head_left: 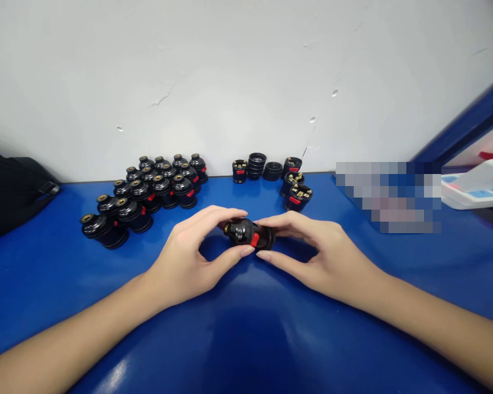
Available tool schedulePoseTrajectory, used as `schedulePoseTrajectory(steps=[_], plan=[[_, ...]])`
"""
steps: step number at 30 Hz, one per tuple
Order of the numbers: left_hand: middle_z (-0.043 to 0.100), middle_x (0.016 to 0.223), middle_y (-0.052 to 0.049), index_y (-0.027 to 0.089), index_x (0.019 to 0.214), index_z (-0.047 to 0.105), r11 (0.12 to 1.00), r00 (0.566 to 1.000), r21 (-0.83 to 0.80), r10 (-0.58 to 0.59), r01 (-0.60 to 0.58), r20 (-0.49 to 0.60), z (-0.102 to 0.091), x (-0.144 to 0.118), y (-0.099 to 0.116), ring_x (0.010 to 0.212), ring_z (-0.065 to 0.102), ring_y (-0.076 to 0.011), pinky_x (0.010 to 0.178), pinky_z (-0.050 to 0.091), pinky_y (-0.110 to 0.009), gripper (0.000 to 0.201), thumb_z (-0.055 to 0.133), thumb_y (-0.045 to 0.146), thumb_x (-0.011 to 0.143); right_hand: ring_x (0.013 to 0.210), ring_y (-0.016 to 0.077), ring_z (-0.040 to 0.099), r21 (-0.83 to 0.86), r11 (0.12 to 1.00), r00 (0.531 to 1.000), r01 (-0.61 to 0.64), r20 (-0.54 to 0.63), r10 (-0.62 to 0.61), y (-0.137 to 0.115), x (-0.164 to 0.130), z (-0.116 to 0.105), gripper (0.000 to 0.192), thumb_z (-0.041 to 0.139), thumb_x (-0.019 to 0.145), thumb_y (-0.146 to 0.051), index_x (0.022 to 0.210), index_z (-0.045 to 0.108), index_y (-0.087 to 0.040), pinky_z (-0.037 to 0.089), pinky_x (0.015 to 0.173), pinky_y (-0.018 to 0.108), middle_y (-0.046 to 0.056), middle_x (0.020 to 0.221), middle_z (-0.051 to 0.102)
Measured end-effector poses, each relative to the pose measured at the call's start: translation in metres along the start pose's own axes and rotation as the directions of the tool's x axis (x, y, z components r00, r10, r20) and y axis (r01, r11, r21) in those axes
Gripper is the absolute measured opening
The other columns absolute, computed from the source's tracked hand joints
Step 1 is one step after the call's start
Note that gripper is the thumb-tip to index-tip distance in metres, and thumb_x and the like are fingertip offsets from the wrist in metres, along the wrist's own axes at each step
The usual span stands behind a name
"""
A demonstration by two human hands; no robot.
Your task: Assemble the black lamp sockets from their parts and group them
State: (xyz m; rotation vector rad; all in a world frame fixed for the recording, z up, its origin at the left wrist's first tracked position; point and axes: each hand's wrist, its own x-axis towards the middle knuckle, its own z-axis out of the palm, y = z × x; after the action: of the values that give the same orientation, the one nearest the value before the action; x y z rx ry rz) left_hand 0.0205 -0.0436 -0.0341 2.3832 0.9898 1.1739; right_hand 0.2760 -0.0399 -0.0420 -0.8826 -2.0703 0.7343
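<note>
At 9 to 10 o'clock from the piece in hand, a black bag rests at the edge of the blue table. Toward 10 o'clock, capped black lamp sockets stand in close slanting rows, brass-threaded tops up, probably grouped so that they take little room and stay apart from the uncapped parts. The left hand, at 9 o'clock, pinches the capped end of the held lamp socket between thumb and fingers, the thumb just under its red switch tab. That socket lies tilted at the centre, brass end toward 9 o'clock, likely so that each hand can have one end. From 12 to 2 o'clock stand uncapped socket bodies, brass contacts upward, with a stack of black rings and a lower black ring among them, seemingly set there to be within reach yet clear of both wrists. The right hand, at 3 o'clock, has its grip closed on the base end, fingers behind and thumb in front, apparently steadying it. Farther out, almost at 3 o'clock, is a white power strip.
</note>
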Motion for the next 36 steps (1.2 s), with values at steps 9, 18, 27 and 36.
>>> schedulePoseTrajectory(steps=[9, 18, 27, 36], plan=[[0.075, 0.120, -0.007, 0.017, 0.134, 0.065, 0.994, 0.998, 0.088, 0.062, -0.062, 0.005, 0.004, 0.000, 0.000, 0.105, 0.072, -0.0167, 0.097, 0.059, -0.030, 0.037, 0.075, 0.019, 0.099, 0.122, 0.0256, 0.076, -0.242, 0.953, 0.983, 0.180, 0.079, -0.166, 0.004, -0.001, 0.003, 0.032, 0.074, 0.101, -0.022, 0.133, 0.071, -0.016, 0.063, 0.107, 0.040, 0.014, 0.131, 0.079], [0.070, 0.131, -0.015, 0.016, 0.133, 0.065, 0.791, 0.953, 0.560, 0.303, -0.246, -0.010, -0.004, 0.001, -0.001, 0.117, 0.064, -0.0296, 0.101, 0.055, -0.047, 0.033, 0.070, 0.014, 0.100, 0.117, 0.0243, 0.076, -0.270, 0.949, 0.987, 0.163, 0.054, -0.154, 0.002, -0.002, 0.002, 0.027, 0.071, 0.103, -0.022, 0.130, 0.071, -0.018, 0.063, 0.104, 0.039, 0.012, 0.125, 0.078], [0.071, 0.141, -0.023, 0.007, 0.127, 0.074, 0.707, 0.946, 0.633, 0.180, -0.315, 0.270, 0.001, 0.001, -0.001, 0.124, 0.066, -0.0410, 0.099, 0.059, -0.058, 0.034, 0.057, 0.030, 0.108, 0.117, 0.0242, 0.076, -0.275, 0.948, 0.987, 0.162, 0.057, -0.153, 0.003, -0.001, 0.002, 0.025, 0.071, 0.102, -0.021, 0.128, 0.072, -0.017, 0.062, 0.104, 0.037, 0.012, 0.124, 0.078], [0.039, 0.172, -0.029, 0.003, 0.160, 0.052, 0.805, 0.940, 0.593, -0.187, -0.020, 0.286, 0.003, -0.004, -0.020, 0.164, 0.036, -0.0430, 0.132, 0.037, -0.062, 0.072, 0.044, 0.056, 0.111, 0.115, 0.0243, 0.076, -0.274, 0.949, 0.987, 0.156, 0.079, -0.139, 0.002, -0.001, 0.002, 0.024, 0.070, 0.103, -0.022, 0.127, 0.072, -0.018, 0.063, 0.102, 0.039, 0.012, 0.123, 0.078]])
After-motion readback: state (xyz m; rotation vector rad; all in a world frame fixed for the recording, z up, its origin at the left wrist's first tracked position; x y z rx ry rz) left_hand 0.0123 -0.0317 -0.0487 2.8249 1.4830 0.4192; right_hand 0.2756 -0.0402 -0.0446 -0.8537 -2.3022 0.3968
